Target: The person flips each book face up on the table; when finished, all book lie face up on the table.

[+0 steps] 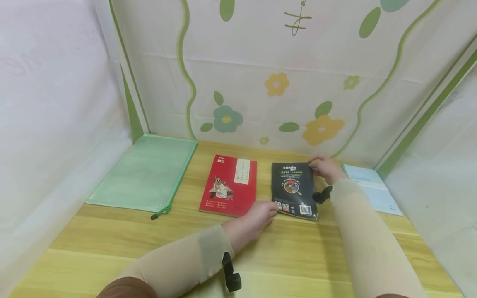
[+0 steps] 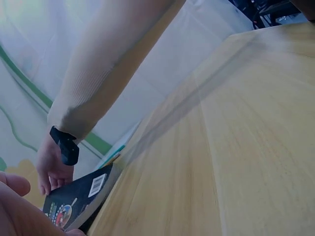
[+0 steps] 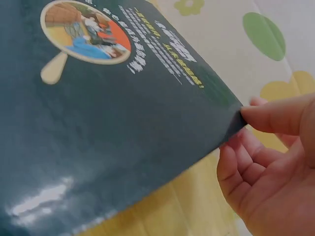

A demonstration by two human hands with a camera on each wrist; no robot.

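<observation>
Toward the back edge of the wooden surface (image 1: 298,256), in its left corner, lies a green zip pouch (image 1: 147,171); a red book (image 1: 229,185) lies flat right of it, then a black book (image 1: 294,188) near the middle, and a pale blue booklet (image 1: 372,188) in the right corner. The right hand (image 1: 325,167) pinches the black book's far right corner, thumb on top. The left hand (image 1: 257,219) touches its near left corner; its grip cannot be told.

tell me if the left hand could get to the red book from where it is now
Probably yes. The left hand rests at the near left corner of the black book, and the red book lies flat just beside it on the table, with nothing between them.
</observation>
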